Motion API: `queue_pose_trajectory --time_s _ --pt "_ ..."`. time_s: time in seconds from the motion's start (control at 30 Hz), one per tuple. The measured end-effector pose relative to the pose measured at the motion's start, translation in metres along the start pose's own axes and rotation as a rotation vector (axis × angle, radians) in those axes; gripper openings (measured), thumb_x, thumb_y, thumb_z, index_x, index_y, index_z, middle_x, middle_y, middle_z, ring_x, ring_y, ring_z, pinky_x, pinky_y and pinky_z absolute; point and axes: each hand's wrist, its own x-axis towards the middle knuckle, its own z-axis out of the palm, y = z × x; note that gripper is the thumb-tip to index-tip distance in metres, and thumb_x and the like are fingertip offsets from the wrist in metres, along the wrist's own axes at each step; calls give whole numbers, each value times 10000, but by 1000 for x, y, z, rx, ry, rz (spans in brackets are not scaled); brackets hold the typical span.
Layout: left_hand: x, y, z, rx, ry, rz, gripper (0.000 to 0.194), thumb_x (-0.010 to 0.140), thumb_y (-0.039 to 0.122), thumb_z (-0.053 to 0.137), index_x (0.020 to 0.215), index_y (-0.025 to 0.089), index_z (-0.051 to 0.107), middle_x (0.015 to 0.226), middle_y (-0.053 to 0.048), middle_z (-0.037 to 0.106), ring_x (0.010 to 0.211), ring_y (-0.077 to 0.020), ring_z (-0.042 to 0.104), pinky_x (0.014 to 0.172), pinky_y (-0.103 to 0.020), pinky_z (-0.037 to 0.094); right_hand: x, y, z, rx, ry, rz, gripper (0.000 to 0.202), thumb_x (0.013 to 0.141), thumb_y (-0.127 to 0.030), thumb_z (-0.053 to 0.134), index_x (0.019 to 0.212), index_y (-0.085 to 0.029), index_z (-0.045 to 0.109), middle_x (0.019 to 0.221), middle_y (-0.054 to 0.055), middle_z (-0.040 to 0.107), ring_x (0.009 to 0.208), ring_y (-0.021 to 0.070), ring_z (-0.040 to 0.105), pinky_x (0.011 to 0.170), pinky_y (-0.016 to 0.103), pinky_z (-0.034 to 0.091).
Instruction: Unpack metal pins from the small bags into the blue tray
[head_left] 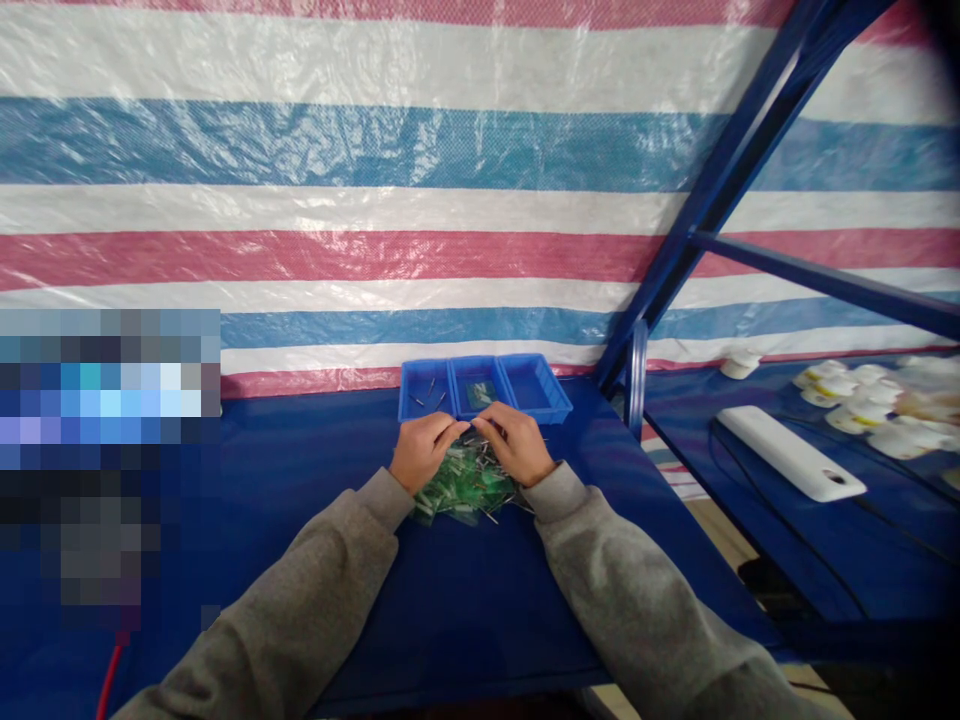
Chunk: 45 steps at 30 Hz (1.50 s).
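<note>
My left hand [426, 448] and my right hand [517, 442] meet almost fingertip to fingertip over a pile of green and clear plastic pieces [461, 488] mixed with thin metal parts. Both hands are closed in a pinch; whatever lies between the fingertips is too small to make out. Just behind them stand three joined blue bins [531, 372]. A few thin metal pieces [431, 394] lie in the left bin, and a small greenish clear packet [480, 393] is in the middle one. The right bin shows only its blue inside.
The blue table [315, 440] carries the pile. A blue metal frame [675, 262] rises at the right. Beyond it, another blue table holds a long white device [791, 452], white round parts [862, 400] and black cables. A red cable [110, 680] shows at lower left.
</note>
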Motion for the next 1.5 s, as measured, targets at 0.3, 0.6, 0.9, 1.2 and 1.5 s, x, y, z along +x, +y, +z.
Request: queue_pose_trajectory --time_s 0.3,0.6,0.9,1.2,1.5 --pt "1 0 -2 -46 -3 32 227 926 260 452 847 149 633 765 -43 641 730 -131 598 692 -243 453 0 0 -1 -22 -33 6 325 956 -352 376 733 -191 550 689 21 560 639 135 520 622 250 366" --pt "3 5 -6 -215 99 -54 244 918 271 467 1048 175 650 1059 -64 689 886 -160 668 816 -290 540 -1 0 -1 -67 12 54 458 961 -402 344 581 -192 490 562 12 522 540 121 476 578 253 348" --pt "3 7 -8 -183 45 -47 188 908 252 488 960 157 641 957 -52 709 850 -134 670 792 -232 524 -3 1 1 -83 56 48 436 963 -382 348 604 -192 507 584 18 540 560 126 498 605 260 355" --pt "-1 -1 -2 -235 5 -97 202 935 293 421 929 149 563 929 -65 680 808 -128 661 754 -248 524 -3 2 1 -69 70 45 426 960 -371 363 607 -187 515 589 23 547 559 122 497 611 257 366" --pt "-1 -4 -2 -67 7 -89 235 916 337 468 787 165 565 675 9 607 604 -98 566 628 -207 436 -3 1 0 -79 87 40 437 962 -383 349 602 -194 510 583 26 549 553 125 496 611 263 366"
